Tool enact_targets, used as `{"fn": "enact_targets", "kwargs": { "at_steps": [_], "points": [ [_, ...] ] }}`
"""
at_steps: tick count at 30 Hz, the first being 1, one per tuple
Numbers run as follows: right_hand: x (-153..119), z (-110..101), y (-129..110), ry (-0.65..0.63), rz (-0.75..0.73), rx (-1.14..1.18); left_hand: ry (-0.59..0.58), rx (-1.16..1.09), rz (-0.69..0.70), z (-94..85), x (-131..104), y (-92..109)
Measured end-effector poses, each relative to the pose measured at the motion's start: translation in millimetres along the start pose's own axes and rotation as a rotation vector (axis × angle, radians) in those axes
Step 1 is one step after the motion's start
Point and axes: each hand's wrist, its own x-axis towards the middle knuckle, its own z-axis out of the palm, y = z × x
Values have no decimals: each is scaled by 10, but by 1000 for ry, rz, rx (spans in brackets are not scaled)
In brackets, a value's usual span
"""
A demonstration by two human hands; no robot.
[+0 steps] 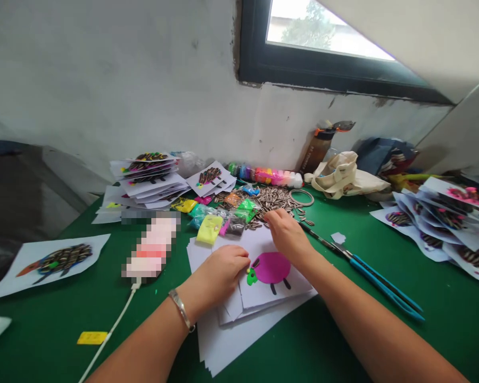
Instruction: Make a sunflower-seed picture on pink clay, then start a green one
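Paper with a magenta clay animal [269, 267] lay on top of a stack of white sheets [239, 346] in the middle of the green table [295, 340], between both hands. The animal had a green head and short black legs. The left hand [223, 268], below a silver bracelet [181, 310], was partly closed at the sheet's left edge, its fingertips beside the green head; whether it gripped anything could not be told. The right hand [285, 231] was loosely curled over the sheet's upper right part, its fingertips near the sunflower seeds [277, 199]; anything pinched there was hidden.

Small clay packets [209, 230] crowded the stack's upper end, the yellow one nearest the left hand, and took up space before the seeds. A grey ring [302, 197] lay at the right side of the seed pile. Beyond the right forearm, a long blue-handled tool [387, 287] slanted across the table, near a paper scrap [338, 238].

Piles of seed-covered pictures stood at the left [155, 183] and right [447, 223], and a single picture [62, 263] lay at far left. A blurred-out phone-like object [154, 247] trailed a white cable [117, 322] past a yellow label [92, 338]. Along the wall were clay tubs [267, 174], a brown bottle [316, 150] and a canvas bag [343, 178].
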Motion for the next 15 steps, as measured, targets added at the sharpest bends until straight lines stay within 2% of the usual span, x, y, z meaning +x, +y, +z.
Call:
{"fn": "enact_targets", "kwargs": {
  "at_steps": [2, 4, 6, 9, 12, 15],
  "points": [
    [-190, -95, -27, 54, 0, 242, -4, 13, -7, -6, -3, 6],
    [-378, -175, -73, 51, 39, 454, -2, 18, -10, -4, -2, 1],
    [-524, -228, -129, -17, 119, 610, 4, 13, -5, 8, 3, -13],
    [-630, -255, -188, -168, 100, 803, 11, 0, 7, 25, 13, -31],
    [-641, -238, -196, -275, 57, 915, 0, -1, 10, 21, 17, -26],
    [-623, -211, -189, -269, 35, 866, -11, -5, -7, 3, 15, -6]
  ]
}}
